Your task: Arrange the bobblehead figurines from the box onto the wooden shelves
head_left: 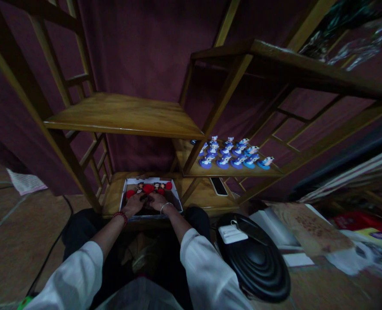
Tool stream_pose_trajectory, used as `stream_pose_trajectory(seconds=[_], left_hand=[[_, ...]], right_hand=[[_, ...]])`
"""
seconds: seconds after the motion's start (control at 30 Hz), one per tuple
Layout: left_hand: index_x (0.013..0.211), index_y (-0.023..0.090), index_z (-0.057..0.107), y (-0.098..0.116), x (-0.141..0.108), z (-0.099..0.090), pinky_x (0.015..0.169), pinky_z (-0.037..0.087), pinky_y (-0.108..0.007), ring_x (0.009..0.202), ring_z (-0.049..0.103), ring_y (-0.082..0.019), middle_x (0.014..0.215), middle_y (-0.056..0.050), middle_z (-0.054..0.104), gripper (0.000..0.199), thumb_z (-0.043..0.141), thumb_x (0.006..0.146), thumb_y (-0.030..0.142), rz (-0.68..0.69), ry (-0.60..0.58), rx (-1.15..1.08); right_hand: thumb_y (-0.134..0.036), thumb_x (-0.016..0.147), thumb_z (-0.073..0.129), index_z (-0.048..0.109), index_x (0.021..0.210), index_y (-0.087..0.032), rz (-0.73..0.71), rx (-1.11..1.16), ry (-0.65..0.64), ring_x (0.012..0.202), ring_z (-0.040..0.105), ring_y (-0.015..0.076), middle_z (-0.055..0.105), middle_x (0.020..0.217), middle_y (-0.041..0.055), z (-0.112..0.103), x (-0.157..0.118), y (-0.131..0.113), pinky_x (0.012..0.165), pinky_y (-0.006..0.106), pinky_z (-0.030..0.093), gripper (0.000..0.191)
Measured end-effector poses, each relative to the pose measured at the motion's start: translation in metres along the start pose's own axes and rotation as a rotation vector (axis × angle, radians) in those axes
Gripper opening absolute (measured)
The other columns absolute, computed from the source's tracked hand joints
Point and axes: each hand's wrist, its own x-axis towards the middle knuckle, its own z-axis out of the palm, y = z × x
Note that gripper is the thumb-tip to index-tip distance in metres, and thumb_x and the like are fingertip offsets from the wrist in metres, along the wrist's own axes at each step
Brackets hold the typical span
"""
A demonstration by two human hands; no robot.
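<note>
A shallow white-rimmed box sits on the low wooden shelf, with several small figurines with dark and red parts inside. Round red pieces lie among them. My left hand, below a red bead bracelet, reaches into the box from the left. Beside it, my right hand, with a pale bangle at the wrist, reaches in from the right. The fingers of both hands are curled in close together around something small and dark, too dim to name.
Several blue-and-white figurines stand in rows on the raised shelf at the right. A phone lies on the lower shelf. An upper wooden board overhangs the box. A black ridged stool carries a white case. Cardboard lies right.
</note>
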Motion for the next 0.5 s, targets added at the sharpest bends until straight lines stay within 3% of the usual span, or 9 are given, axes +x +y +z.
stream_pose_trajectory(seconds=[0.27, 0.5], left_hand=[[0.119, 0.018, 0.053, -0.006, 0.004, 0.007, 0.088, 0.042, -0.024, 0.104, 0.057, -0.014, 0.113, -0.005, 0.063, 0.039, 0.046, 0.082, 0.013, 0.000, 0.008, -0.051], [0.117, 0.011, 0.054, -0.006, 0.004, 0.005, 0.086, 0.043, -0.020, 0.104, 0.057, -0.013, 0.118, -0.010, 0.060, 0.037, 0.047, 0.081, 0.010, -0.013, 0.009, -0.214]], right_hand=[[-0.008, 0.072, 0.054, 0.062, 0.098, -0.020, 0.004, 0.042, -0.029, 0.075, 0.062, 0.0120, 0.067, 0.090, -0.0003, -0.001, -0.002, 0.008, 0.066, 0.020, 0.048, 0.029], [-0.014, 0.073, 0.057, 0.062, 0.094, -0.017, -0.027, -0.001, 0.003, 0.084, 0.061, 0.0126, 0.067, 0.090, 0.0011, 0.001, 0.003, 0.013, 0.074, 0.021, 0.045, 0.022]])
